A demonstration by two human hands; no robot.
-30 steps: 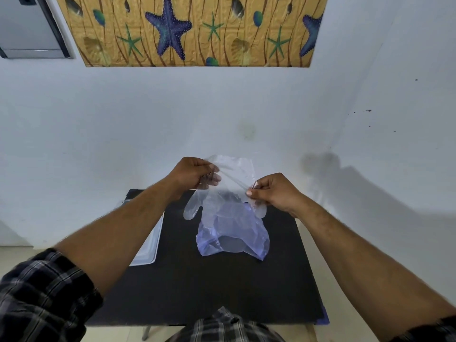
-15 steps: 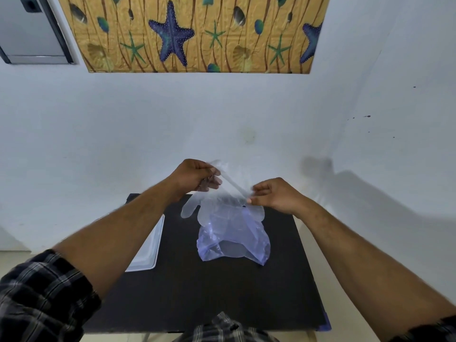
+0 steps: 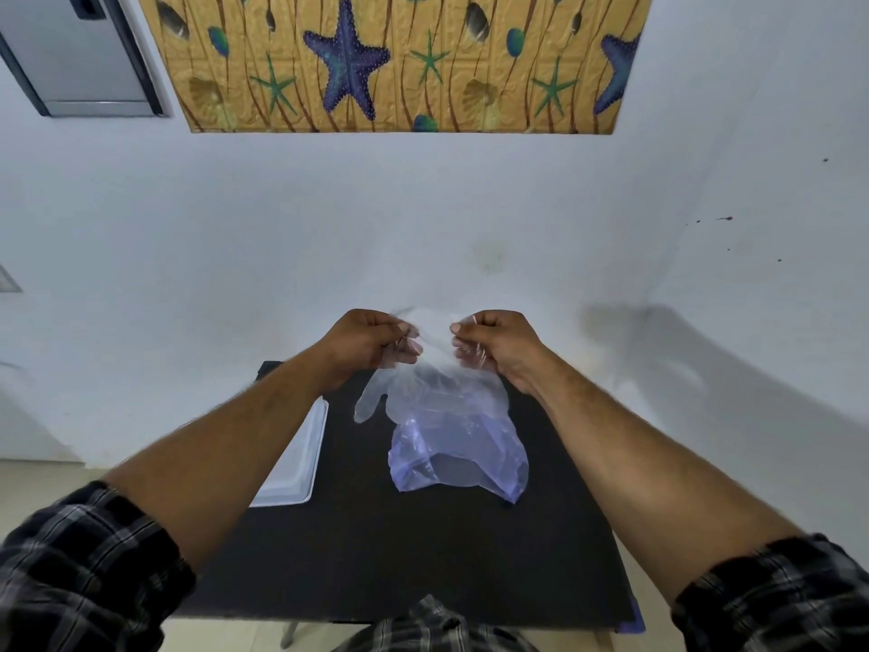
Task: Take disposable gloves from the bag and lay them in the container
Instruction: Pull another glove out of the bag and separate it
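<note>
Head view: left hand (image 3: 371, 343) and right hand (image 3: 493, 343) pinching clear glove (image 3: 423, 397) above bag (image 3: 458, 458), white container (image 3: 301, 456) lying nearer the left.

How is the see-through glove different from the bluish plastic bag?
The clear thin plastic glove is colourless with finger shapes; the crumpled bluish plastic bag is tinted and shapeless. The glove hangs pinched by the left hand and right hand; the bag lies on the black table. Both are thin and see-through.

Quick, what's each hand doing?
Left hand: closed, pinching the clear glove.
Right hand: closed, pinching the same glove.
</note>
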